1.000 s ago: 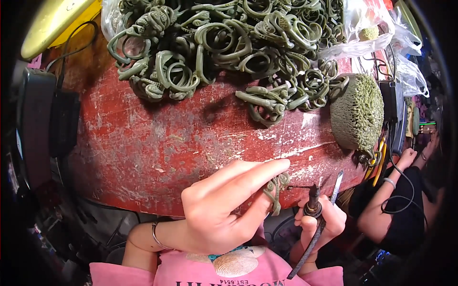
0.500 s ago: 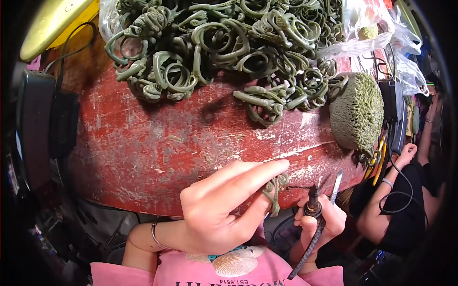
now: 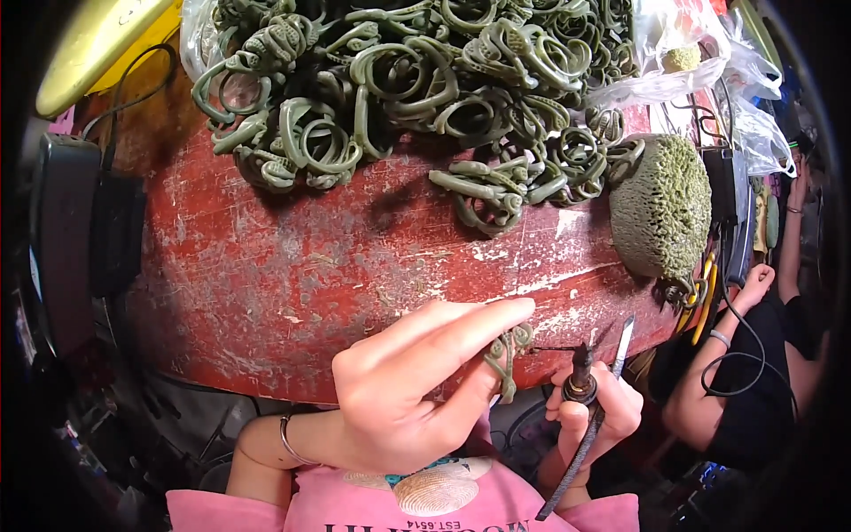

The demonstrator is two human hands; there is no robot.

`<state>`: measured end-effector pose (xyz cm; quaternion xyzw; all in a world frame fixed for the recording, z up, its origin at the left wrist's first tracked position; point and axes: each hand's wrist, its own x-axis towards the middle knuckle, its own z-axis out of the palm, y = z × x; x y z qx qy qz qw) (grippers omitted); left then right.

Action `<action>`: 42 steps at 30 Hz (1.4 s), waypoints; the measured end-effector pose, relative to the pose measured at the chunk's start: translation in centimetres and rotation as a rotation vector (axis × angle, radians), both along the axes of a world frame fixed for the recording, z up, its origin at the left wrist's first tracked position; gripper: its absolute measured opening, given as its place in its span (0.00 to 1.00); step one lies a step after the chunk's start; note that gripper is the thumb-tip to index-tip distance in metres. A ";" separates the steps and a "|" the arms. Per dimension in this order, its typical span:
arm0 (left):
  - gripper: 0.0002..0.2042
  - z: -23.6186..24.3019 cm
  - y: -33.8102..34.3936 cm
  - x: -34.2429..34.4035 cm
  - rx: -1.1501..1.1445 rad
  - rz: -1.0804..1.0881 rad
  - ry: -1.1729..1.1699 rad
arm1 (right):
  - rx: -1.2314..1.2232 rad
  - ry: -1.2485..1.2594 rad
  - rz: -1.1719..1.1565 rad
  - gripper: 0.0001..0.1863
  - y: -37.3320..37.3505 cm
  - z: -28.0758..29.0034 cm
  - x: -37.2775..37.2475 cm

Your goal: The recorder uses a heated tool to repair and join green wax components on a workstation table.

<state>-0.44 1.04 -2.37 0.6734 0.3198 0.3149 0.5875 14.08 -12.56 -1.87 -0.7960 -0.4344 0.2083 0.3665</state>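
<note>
Head view: above the near edge of a scratched red tabletop, the left hand pinches a small olive-green curl-ended piece, while the right hand grips both a black needle-tipped pen-shaped tool and a dark rod with a flat silvery blade; contact between needle tip and piece cannot be told. Open tabletop separates the hands from a far heap of olive-green looped pieces, with a pale-green porous block near the right edge. Dark printed lettering crosses the pink shirt, partly cut off below.
</note>
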 end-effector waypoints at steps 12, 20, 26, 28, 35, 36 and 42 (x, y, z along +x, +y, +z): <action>0.17 0.2 0.0 0.0 -0.034 -0.007 0.011 | -0.009 -0.012 0.013 0.19 -0.2 -0.1 0.1; 0.17 0.1 -0.1 -0.1 -0.021 -0.005 0.025 | 0.003 -0.002 0.010 0.20 -0.1 -0.1 0.1; 0.17 0.0 -0.1 0.0 -0.008 0.009 0.006 | 0.023 0.019 0.007 0.20 -0.2 -0.3 0.3; 0.17 -0.1 -0.1 0.0 -0.010 -0.001 0.004 | 0.028 0.030 0.001 0.20 -0.3 -0.3 0.3; 0.16 -0.1 -0.2 0.0 -0.021 -0.004 0.002 | 0.020 0.010 0.025 0.19 -0.2 -0.3 0.3; 0.16 -0.1 -0.2 0.0 -0.026 0.002 -0.001 | 0.021 0.011 0.026 0.19 -0.2 -0.3 0.3; 0.15 0.0 -0.3 0.1 -0.009 0.029 0.002 | 0.023 0.014 0.016 0.20 -0.2 -0.4 0.2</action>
